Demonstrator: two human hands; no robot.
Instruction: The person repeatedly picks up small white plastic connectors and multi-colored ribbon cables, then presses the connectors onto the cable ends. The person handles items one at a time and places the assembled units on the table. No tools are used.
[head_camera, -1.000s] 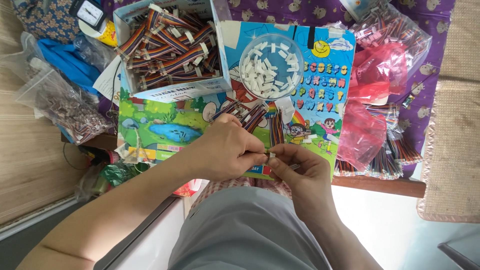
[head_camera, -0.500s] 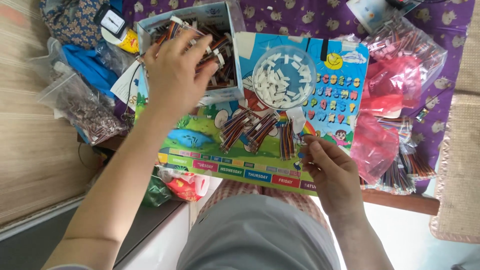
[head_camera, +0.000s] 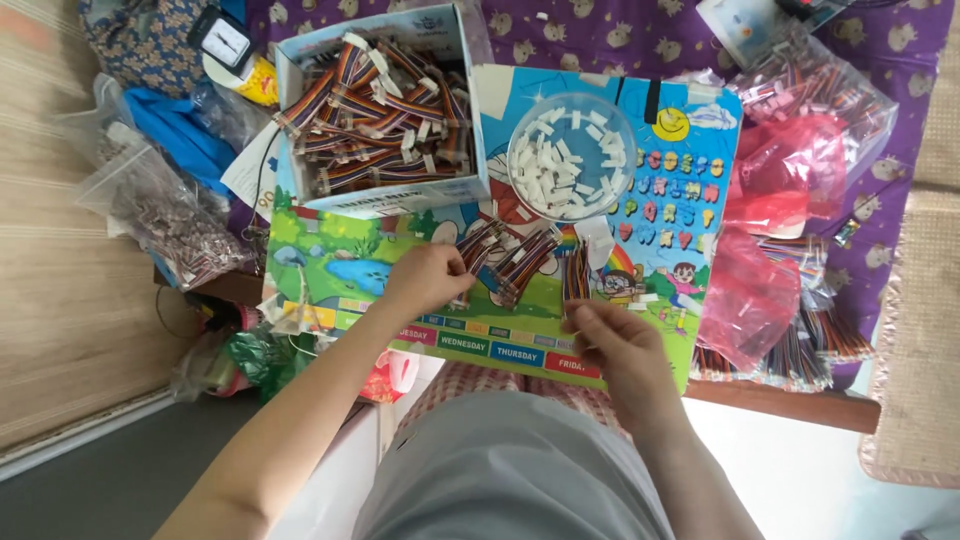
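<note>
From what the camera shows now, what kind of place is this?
Probably a home work corner for piecework: a box of multicoloured ribbon cables, a clear tub of small white connectors, and bagged cables on a purple patterned cloth.

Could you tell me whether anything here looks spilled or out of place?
Nothing looks spilled. A few white connectors lie loose on the board, outside the bowl, near the right hand. The rest is clutter.
</note>
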